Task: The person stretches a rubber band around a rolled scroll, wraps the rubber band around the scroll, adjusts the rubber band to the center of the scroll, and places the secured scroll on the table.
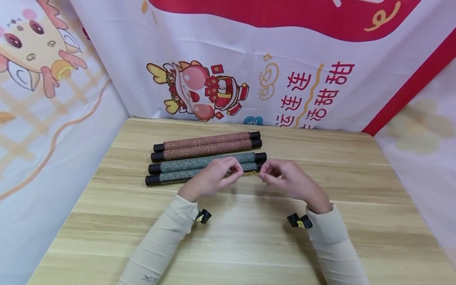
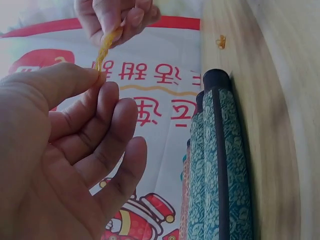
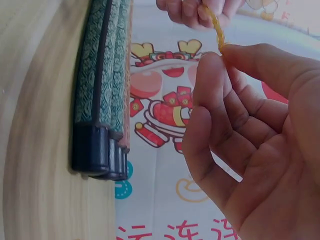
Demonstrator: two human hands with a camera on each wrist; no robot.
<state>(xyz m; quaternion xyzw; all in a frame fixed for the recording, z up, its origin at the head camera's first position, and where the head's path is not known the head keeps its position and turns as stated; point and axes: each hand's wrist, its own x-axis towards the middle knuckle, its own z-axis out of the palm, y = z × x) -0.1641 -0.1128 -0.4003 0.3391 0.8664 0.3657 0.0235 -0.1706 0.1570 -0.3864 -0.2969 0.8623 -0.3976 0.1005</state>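
Observation:
A twisted yellow rubber band stretches between my two hands, over the near right end of the green scroll. My left hand pinches one end between thumb and index finger; in the left wrist view its other fingers are loosely bent. The other end is pinched by the thumb and index fingertip of my right hand. Behind the hands lies a green patterned scroll, rolled from both sides, with black knobs. Parallel to it, farther back, is a reddish-brown scroll of the same form.
A small amber loop lies on the table past the green scroll's end, in the left wrist view. The wooden table meets a printed cloth backdrop at the back, with more printed cloth along the left side.

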